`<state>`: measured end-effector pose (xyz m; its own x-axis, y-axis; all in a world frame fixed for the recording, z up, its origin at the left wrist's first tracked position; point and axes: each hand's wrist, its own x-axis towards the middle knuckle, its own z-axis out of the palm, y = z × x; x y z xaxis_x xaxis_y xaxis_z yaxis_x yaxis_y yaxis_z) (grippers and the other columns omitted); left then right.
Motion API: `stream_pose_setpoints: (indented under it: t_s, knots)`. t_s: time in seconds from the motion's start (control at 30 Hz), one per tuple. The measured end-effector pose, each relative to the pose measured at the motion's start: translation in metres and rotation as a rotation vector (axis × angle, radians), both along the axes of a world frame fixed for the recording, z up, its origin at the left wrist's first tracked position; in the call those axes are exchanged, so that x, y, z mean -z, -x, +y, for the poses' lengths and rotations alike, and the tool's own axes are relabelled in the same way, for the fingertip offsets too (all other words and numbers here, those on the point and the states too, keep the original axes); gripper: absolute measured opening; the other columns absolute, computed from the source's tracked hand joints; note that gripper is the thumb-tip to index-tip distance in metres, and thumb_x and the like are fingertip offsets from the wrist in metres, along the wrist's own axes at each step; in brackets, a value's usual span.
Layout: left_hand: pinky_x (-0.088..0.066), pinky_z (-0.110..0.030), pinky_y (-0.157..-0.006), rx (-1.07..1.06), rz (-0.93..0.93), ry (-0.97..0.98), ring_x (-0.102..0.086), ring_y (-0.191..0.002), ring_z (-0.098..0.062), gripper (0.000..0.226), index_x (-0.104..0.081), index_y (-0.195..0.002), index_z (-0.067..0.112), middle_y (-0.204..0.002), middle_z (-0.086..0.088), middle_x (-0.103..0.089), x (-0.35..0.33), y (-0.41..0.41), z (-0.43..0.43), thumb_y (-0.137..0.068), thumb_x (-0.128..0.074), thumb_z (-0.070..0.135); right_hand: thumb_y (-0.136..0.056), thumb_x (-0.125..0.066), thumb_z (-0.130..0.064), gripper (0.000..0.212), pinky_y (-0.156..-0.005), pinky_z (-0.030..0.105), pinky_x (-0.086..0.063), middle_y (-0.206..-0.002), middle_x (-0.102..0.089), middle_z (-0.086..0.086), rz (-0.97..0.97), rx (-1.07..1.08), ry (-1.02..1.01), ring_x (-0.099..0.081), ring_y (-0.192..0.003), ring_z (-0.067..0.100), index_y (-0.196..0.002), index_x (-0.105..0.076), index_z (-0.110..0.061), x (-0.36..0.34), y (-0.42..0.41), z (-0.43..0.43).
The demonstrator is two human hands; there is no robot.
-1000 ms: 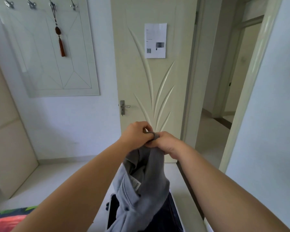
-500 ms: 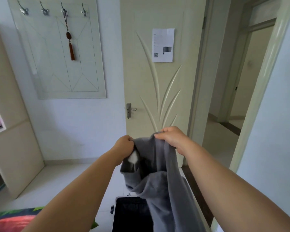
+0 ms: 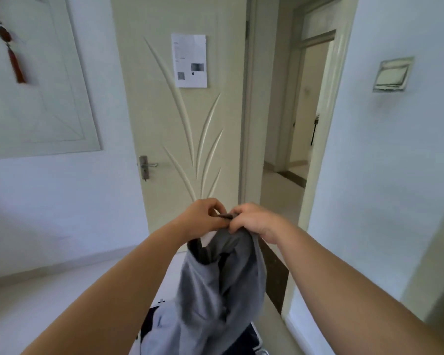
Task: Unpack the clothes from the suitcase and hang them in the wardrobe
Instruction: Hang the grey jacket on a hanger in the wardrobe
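Observation:
A grey garment [image 3: 215, 285] hangs in front of me, held up at chest height. My left hand [image 3: 203, 217] and my right hand [image 3: 254, 221] sit close together, almost touching, and both pinch the garment's top edge. Its lower part drapes down over the open suitcase [image 3: 251, 336], of which only a dark corner with white trim shows at the bottom. No wardrobe shows in this view.
A cream door [image 3: 180, 111] with a metal handle [image 3: 145, 166] and a taped paper sheet [image 3: 189, 60] stands straight ahead. An open doorway [image 3: 287, 124] leads to a hallway on the right. A wall panel [image 3: 36, 85] with a red tassel [image 3: 12, 55] hangs on the left.
My hands, spread apart along the garment half a second ago, have come back together at its top. The view has swung to the right, so the cabinet on the left is out of sight.

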<state>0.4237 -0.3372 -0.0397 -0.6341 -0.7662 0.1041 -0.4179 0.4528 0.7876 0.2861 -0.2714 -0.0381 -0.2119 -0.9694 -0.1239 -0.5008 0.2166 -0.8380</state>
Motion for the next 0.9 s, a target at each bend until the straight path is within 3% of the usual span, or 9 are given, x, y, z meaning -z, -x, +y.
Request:
stream_pose_setpoints:
  t_s: [0.07,0.2,0.3,0.37,0.43,0.53,0.63,0.77,0.9]
  knots:
    - [-0.043,-0.021,-0.062,0.082,-0.08,0.012,-0.052,-0.063,-0.011,0.021,-0.06,-0.089,0.016,-0.07,0.0,-0.058,0.006,0.005,-0.001,-0.075,-0.074,0.01,-0.073,-0.064,-0.002,0.016,-0.063,0.024,-0.046,-0.08,-0.061,0.007,-0.052,0.096,0.027,-0.056,-0.074,0.017,-0.084,-0.068,-0.013,0.004,0.007,0.007]
    - [-0.04,-0.026,-0.072,0.076,-0.422,0.381,-0.058,-0.094,-0.027,0.006,-0.058,-0.087,0.018,-0.098,-0.009,-0.065,0.016,0.018,0.003,-0.082,-0.06,0.018,-0.076,-0.063,-0.004,0.014,-0.052,0.017,-0.044,-0.065,-0.061,0.005,-0.199,0.247,0.056,-0.057,-0.06,0.016,-0.067,-0.063,-0.016,0.01,0.021,0.023]
    - [-0.044,-0.03,-0.078,-0.049,-0.596,0.501,-0.058,-0.104,-0.028,0.02,-0.061,-0.1,0.017,-0.11,-0.008,-0.063,0.021,0.024,0.001,-0.083,-0.051,0.014,-0.075,-0.066,-0.009,0.01,-0.064,0.025,-0.05,-0.069,-0.066,0.007,-0.234,0.304,0.062,-0.061,-0.066,0.02,-0.068,-0.064,-0.016,0.013,0.033,0.041]
    - [-0.047,-0.031,-0.078,-0.103,-0.647,0.444,-0.06,-0.103,-0.03,0.022,-0.062,-0.101,0.012,-0.11,-0.011,-0.064,0.023,0.027,0.004,-0.083,-0.049,0.011,-0.076,-0.068,-0.013,0.005,-0.074,0.032,-0.053,-0.076,-0.069,0.01,-0.241,0.327,0.07,-0.063,-0.072,0.024,-0.072,-0.066,-0.015,0.013,0.044,0.055]
    - [-0.055,-0.035,-0.076,-0.139,-0.512,0.236,-0.065,-0.094,-0.034,0.023,-0.062,-0.098,0.003,-0.101,-0.018,-0.067,0.023,0.037,0.013,-0.082,-0.045,0.003,-0.079,-0.069,-0.018,0.005,-0.074,0.032,-0.054,-0.081,-0.071,0.011,-0.247,0.331,0.073,-0.065,-0.073,0.024,-0.079,-0.068,-0.013,0.009,0.053,0.07]
    - [-0.058,-0.046,-0.066,-0.18,-0.062,-0.186,-0.063,-0.078,-0.035,0.023,-0.058,-0.089,0.003,-0.087,-0.02,-0.06,0.021,0.065,0.04,-0.084,-0.038,-0.007,-0.084,-0.067,-0.022,0.013,-0.063,0.023,-0.054,-0.084,-0.071,0.009,-0.228,0.348,0.072,-0.066,-0.071,0.02,-0.09,-0.068,-0.011,0.0,0.065,0.098]
    - [-0.055,-0.037,-0.055,-0.143,0.178,-0.455,-0.056,-0.07,-0.028,0.024,-0.059,-0.1,-0.001,-0.091,-0.021,-0.06,0.018,0.103,0.075,-0.088,-0.038,-0.005,-0.084,-0.066,-0.022,0.021,-0.076,0.032,-0.057,-0.092,-0.072,0.013,-0.207,0.404,0.096,-0.069,-0.081,0.026,-0.098,-0.069,-0.007,-0.007,0.09,0.14]
    - [-0.049,-0.036,-0.069,-0.059,0.159,-0.458,-0.059,-0.073,-0.029,0.013,-0.066,-0.085,0.0,-0.08,-0.018,-0.066,0.008,0.146,0.13,-0.085,-0.06,0.011,-0.084,-0.063,-0.018,0.022,-0.083,0.036,-0.055,-0.098,-0.072,0.017,-0.185,0.528,0.15,-0.069,-0.085,0.028,-0.1,-0.07,-0.003,-0.014,0.135,0.209]
    - [-0.056,-0.039,-0.084,0.157,0.075,-0.462,-0.068,-0.087,-0.031,0.029,-0.07,-0.088,0.002,-0.09,-0.015,-0.072,-0.012,0.193,0.207,-0.079,-0.074,0.029,-0.085,-0.061,-0.012,0.019,-0.085,0.038,-0.054,-0.1,-0.071,0.018,-0.18,0.682,0.216,-0.067,-0.085,0.027,-0.098,-0.069,0.0,-0.024,0.182,0.287]
